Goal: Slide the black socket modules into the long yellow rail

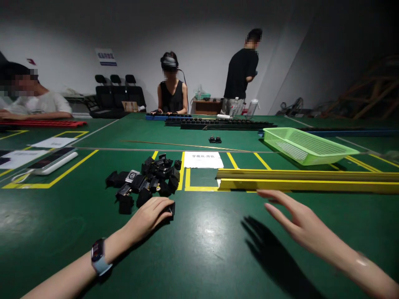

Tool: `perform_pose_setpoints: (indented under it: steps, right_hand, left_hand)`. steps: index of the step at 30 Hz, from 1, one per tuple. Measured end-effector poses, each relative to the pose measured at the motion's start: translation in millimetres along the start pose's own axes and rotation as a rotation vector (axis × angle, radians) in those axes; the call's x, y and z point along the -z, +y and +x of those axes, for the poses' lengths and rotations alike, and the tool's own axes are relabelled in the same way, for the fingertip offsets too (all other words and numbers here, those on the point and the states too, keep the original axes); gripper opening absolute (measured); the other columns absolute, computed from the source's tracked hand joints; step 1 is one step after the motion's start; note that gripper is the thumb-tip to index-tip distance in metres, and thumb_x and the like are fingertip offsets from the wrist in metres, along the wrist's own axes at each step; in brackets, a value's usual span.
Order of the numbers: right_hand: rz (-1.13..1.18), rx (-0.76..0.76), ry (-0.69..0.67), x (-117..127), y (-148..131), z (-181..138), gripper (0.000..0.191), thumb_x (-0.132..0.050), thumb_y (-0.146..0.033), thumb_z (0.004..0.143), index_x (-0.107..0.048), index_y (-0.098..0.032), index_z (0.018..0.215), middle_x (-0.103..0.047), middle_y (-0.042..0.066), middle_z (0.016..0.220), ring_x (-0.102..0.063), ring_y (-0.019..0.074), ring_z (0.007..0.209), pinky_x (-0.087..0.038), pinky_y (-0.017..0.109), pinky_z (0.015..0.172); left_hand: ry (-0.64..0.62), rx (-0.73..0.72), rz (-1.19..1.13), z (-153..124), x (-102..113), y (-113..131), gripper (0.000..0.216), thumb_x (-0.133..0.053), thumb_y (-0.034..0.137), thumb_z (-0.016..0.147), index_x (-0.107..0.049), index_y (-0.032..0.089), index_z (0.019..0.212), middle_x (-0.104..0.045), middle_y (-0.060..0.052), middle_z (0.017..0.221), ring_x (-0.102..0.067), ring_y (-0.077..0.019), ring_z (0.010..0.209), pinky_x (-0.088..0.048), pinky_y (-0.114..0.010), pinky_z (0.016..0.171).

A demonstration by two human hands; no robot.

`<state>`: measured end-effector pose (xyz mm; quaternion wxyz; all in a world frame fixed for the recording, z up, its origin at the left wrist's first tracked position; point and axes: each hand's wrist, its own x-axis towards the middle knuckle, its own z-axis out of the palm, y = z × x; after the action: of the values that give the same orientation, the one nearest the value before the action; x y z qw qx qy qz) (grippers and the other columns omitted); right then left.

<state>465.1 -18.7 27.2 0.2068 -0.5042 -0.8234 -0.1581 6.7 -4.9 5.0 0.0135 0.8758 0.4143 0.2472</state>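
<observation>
My left hand (156,214) is closed on a small black module (171,209), just in front of a heap of black modules (140,182). One module in the heap shows a pale face with a socket (132,176). My right hand (291,216) hovers over the table with its fingers apart and nothing in them, casting a dark shadow. Beyond its fingertips lies a long yellow rail (305,183), running out of view to the right. A white paper label (203,160) lies between the heap and the rail.
A light green basket (307,145) stands behind the rail. Two black pieces (215,140) and a thin rod (183,145) lie mid-table. Black strips (218,123) lie farther back. At left is a white device (54,162). Three other people are around the table (199,257).
</observation>
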Motion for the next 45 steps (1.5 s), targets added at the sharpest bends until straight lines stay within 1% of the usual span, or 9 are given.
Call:
perform_pose_setpoints:
  steps: [4,6,9,15,19,25,29,40,45]
  right_hand:
    - [-0.029,0.181,-0.064,-57.2,-10.8,103.5,0.066,-0.046,-0.059,0.088,-0.041,-0.017,0.138,-0.05,0.017,0.132,-0.047,0.0316,0.122,-0.042,0.048,0.097]
    - [-0.051,0.184,-0.081,-79.6,-12.1,127.7,0.079,-0.05,-0.07,0.079,-0.044,-0.014,0.135,-0.054,0.02,0.125,-0.049,0.034,0.117,-0.041,0.049,0.095]
    - [-0.066,0.157,-0.119,-99.9,-13.0,143.0,0.078,-0.049,-0.074,0.077,-0.051,-0.013,0.126,-0.06,0.017,0.106,-0.057,0.0304,0.096,-0.044,0.042,0.085]
    - [-0.056,0.196,-0.053,-107.1,-40.4,155.7,0.074,-0.051,-0.074,0.076,-0.053,-0.014,0.12,-0.06,0.014,0.098,-0.056,0.0297,0.093,-0.043,0.039,0.083]
    - [-0.039,0.198,-0.008,-106.8,-63.1,155.1,0.074,-0.052,-0.071,0.077,-0.051,-0.014,0.123,-0.06,0.014,0.101,-0.056,0.0291,0.093,-0.043,0.039,0.084]
    - [-0.008,0.22,0.04,-113.4,-65.5,151.0,0.075,-0.051,-0.067,0.081,-0.046,-0.012,0.13,-0.059,0.016,0.112,-0.056,0.03,0.101,-0.043,0.04,0.089]
    - [-0.004,0.222,0.063,-117.6,-63.3,151.0,0.074,-0.052,-0.066,0.081,-0.046,-0.01,0.131,-0.06,0.017,0.113,-0.056,0.0307,0.102,-0.044,0.041,0.09]
    - [0.014,0.236,0.073,-119.8,-61.2,150.6,0.076,-0.053,-0.065,0.081,-0.047,-0.009,0.131,-0.06,0.018,0.114,-0.056,0.0308,0.102,-0.045,0.042,0.089]
    - [0.016,0.239,0.072,-120.6,-61.4,150.9,0.074,-0.052,-0.064,0.082,-0.046,-0.009,0.132,-0.059,0.017,0.116,-0.055,0.0311,0.102,-0.044,0.042,0.09]
  left_hand:
    - [0.028,0.132,-0.216,17.3,3.1,21.9,0.028,-0.046,0.03,0.094,-0.053,0.021,0.119,-0.062,-0.008,0.114,-0.061,-0.0182,0.106,-0.051,-0.033,0.092]
    - [0.041,0.188,-0.287,31.6,-0.4,30.3,0.027,-0.047,0.033,0.093,-0.055,0.021,0.116,-0.06,-0.008,0.113,-0.06,-0.0186,0.106,-0.05,-0.034,0.092]
    - [0.064,0.249,-0.349,58.7,-14.6,34.4,0.03,-0.048,0.034,0.092,-0.058,0.023,0.117,-0.058,-0.008,0.114,-0.058,-0.019,0.108,-0.047,-0.035,0.096]
    - [0.161,0.342,-0.514,117.0,-57.6,21.6,0.028,-0.041,0.035,0.094,-0.063,0.02,0.104,-0.064,-0.006,0.105,-0.059,-0.0193,0.102,-0.045,-0.036,0.095]
    - [0.282,0.404,-0.633,135.4,-78.7,9.2,0.024,-0.04,0.028,0.094,-0.056,0.019,0.109,-0.062,-0.008,0.113,-0.057,-0.019,0.107,-0.043,-0.036,0.099]
    - [0.326,0.403,-0.652,130.8,-90.9,-5.9,0.04,-0.047,0.019,0.088,-0.045,0.017,0.128,-0.049,-0.013,0.135,-0.043,-0.0208,0.128,-0.029,-0.041,0.113]
    - [0.312,0.419,-0.7,129.5,-94.4,-6.5,0.049,-0.054,0.024,0.087,-0.041,0.02,0.134,-0.048,-0.012,0.136,-0.046,-0.0217,0.125,-0.034,-0.042,0.11]
    - [0.295,0.468,-0.627,128.7,-87.2,-3.6,0.029,-0.064,0.019,0.077,-0.06,0.02,0.106,-0.054,-0.008,0.111,-0.052,-0.0216,0.109,-0.038,-0.041,0.104]
    - [0.319,0.44,-0.66,127.8,-95.2,-8.2,0.053,-0.071,0.013,0.066,-0.054,0.018,0.116,-0.044,-0.011,0.124,-0.045,-0.0236,0.122,-0.032,-0.043,0.11]
